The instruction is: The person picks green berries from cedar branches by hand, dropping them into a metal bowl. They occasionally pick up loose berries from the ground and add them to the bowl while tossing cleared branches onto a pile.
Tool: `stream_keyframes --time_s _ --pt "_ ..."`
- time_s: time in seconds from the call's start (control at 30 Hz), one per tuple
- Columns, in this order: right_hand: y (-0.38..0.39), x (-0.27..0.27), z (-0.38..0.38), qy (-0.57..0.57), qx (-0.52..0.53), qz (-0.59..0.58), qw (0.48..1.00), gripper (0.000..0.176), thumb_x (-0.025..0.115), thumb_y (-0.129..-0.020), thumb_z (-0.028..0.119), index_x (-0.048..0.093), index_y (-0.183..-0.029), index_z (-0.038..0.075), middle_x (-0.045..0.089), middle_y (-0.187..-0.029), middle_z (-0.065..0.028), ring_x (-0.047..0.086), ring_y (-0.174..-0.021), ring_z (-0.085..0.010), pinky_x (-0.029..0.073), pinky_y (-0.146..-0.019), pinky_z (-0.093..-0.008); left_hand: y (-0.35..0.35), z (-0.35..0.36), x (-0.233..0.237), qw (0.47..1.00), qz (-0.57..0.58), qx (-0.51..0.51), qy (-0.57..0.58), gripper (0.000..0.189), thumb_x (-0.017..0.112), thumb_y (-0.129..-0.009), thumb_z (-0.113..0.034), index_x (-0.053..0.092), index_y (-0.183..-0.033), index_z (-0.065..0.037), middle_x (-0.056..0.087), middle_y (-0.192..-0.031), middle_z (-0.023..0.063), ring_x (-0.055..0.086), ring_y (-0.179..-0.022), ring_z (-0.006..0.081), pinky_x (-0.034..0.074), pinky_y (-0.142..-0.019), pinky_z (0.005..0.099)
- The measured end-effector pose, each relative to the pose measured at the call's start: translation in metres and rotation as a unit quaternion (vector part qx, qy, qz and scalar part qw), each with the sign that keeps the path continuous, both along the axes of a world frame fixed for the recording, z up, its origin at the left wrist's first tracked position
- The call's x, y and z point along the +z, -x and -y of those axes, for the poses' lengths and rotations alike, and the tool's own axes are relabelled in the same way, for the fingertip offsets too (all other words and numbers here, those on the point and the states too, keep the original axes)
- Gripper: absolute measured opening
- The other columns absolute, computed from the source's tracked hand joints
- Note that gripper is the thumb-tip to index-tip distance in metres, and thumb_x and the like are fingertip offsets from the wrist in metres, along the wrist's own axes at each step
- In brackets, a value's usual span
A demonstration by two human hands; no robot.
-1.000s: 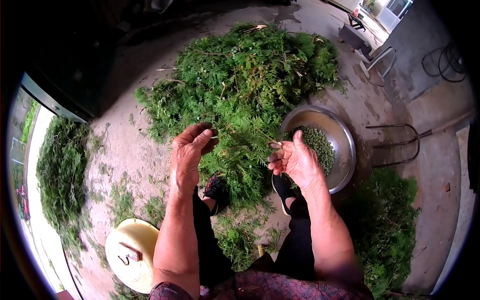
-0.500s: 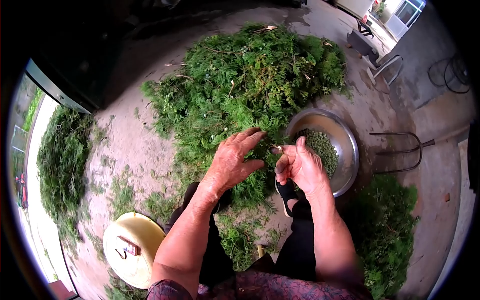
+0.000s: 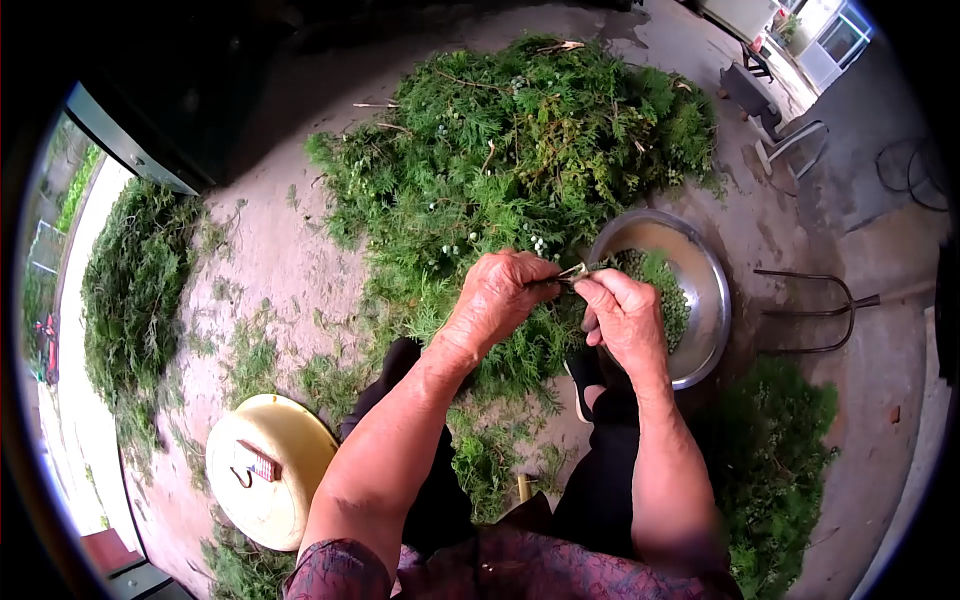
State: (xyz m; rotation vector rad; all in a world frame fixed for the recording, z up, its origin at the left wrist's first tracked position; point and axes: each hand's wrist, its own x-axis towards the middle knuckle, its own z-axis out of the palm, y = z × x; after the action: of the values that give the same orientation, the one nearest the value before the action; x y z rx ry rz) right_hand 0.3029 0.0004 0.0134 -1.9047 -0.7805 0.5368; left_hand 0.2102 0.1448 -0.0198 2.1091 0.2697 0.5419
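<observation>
In the head view my left hand (image 3: 500, 300) is closed, its fingertips pinched on a thin twig (image 3: 573, 272). My right hand (image 3: 630, 308) meets it from the other side, thumb and forefinger pressed together on the same twig. Below and beyond both hands spreads a large heap of green cypress-like branches (image 3: 480, 190), dotted with small pale cones. Just right of my right hand sits a wide metal basin (image 3: 715, 335) partly filled with small green cones (image 3: 675, 315). A feathery green sprig (image 3: 657, 268) shows over the cones.
A pale yellow round basin-like thing (image 3: 270, 500) with a hook and a small striped item on it lies lower left. More cut greenery (image 3: 135, 300) lies left, and another pile (image 3: 770, 470) lower right. A metal fork (image 3: 848, 305) rests right of the basin.
My left hand has moved right and closed, its fingertips now meeting those of my right hand at the twig. A green sprig now shows over the basin's cones. The view has shifted slightly.
</observation>
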Motion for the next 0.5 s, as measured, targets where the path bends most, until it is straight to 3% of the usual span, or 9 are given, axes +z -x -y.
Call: stream_keyframes --time_s 0.03,0.1,0.2,0.37,0.5 --pt "0.005 -0.005 -0.006 -0.07 -0.039 0.146 0.986 0.019 0.066 -0.08 0.018 0.061 -0.087 0.002 0.054 -0.053 -0.0106 0.055 -0.046 -0.0182 0.045 -0.046 -0.0307 0.001 0.001 0.001 1.0 -0.004 -0.011 0.01 0.012 0.065 -0.072 -0.012 0.066 -0.083 -0.006 0.063 -0.074 0.0114 0.06 -0.073 0.0299 0.047 -0.064 0.0376" --pt "0.015 0.009 -0.004 0.017 -0.055 0.175 0.983 0.021 0.069 -0.077 0.019 0.062 -0.089 0.004 0.057 -0.061 -0.0137 0.057 -0.053 -0.0251 0.045 -0.051 -0.0341 0.003 0.003 0.004 0.999 0.004 -0.01 -0.038 0.011 0.064 -0.071 -0.012 0.065 -0.08 -0.007 0.062 -0.073 0.0118 0.06 -0.072 0.031 0.047 -0.063 0.0385" --pt "0.011 -0.004 -0.002 -0.01 -0.017 0.346 0.938 0.023 0.071 -0.073 0.02 0.064 -0.09 0.005 0.059 -0.07 -0.0138 0.059 -0.06 -0.0282 0.046 -0.055 -0.0363 0.005 0.002 -0.002 0.996 0.012 -0.049 -0.078 0.008 0.065 -0.07 -0.012 0.065 -0.077 -0.007 0.062 -0.073 0.0117 0.06 -0.072 0.0319 0.047 -0.061 0.0392" --pt "0.01 0.001 0.01 0.023 0.009 0.317 0.948 0.02 0.072 -0.071 0.019 0.065 -0.081 0.004 0.056 -0.07 -0.0114 0.056 -0.061 -0.0278 0.045 -0.058 -0.036 0.01 0.009 -0.018 0.989 0.022 -0.103 -0.102 0.011 0.067 -0.067 -0.012 0.064 -0.077 -0.007 0.061 -0.071 0.0113 0.059 -0.07 0.0322 0.047 -0.06 0.0388" --pt "0.002 -0.004 0.018 -0.005 0.079 0.202 0.976 0.017 0.072 -0.071 0.016 0.065 -0.076 0.001 0.058 -0.071 -0.0115 0.055 -0.061 -0.0242 0.043 -0.058 -0.0343 0.024 0.014 -0.005 0.988 -0.027 -0.113 -0.104 0.024 0.07 -0.068 -0.016 0.065 -0.088 -0.005 0.064 -0.081 0.0104 0.058 -0.081 0.0307 0.047 -0.072 0.0384"
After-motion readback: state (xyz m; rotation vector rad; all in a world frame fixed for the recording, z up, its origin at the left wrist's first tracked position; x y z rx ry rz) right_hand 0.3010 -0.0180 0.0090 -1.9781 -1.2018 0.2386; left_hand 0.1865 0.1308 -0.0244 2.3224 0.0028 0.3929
